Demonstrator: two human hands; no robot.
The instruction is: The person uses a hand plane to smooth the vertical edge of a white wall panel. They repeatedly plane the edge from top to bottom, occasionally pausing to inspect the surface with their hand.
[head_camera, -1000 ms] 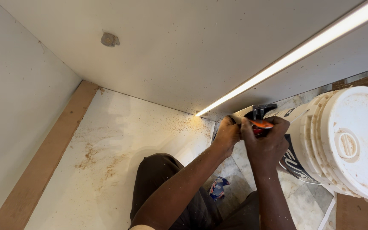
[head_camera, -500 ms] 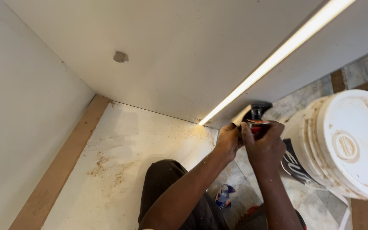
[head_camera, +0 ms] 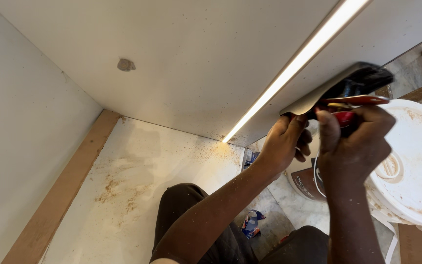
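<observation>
Both my hands are raised close to the camera in front of a white cabinet panel [head_camera: 211, 63]. My right hand [head_camera: 355, 142] grips a red-and-black hand tool [head_camera: 350, 105] with dark jaws. My left hand [head_camera: 284, 142] pinches the lower end of a thin grey strip [head_camera: 313, 100] that runs up into the tool's jaws. A lit LED strip [head_camera: 294, 66] runs diagonally along the panel just left of the tool.
A white plastic bucket [head_camera: 416, 171] with a lid stands at the right behind my right hand. A sawdust-strewn white board [head_camera: 137, 186] with a wooden edge strip [head_camera: 64, 190] lies below. A blue wrapper [head_camera: 251, 222] lies on the tiled floor between my knees.
My hands and the tool have risen and come nearer to the camera, now higher and further right in view. The grey strip now shows more clearly between them.
</observation>
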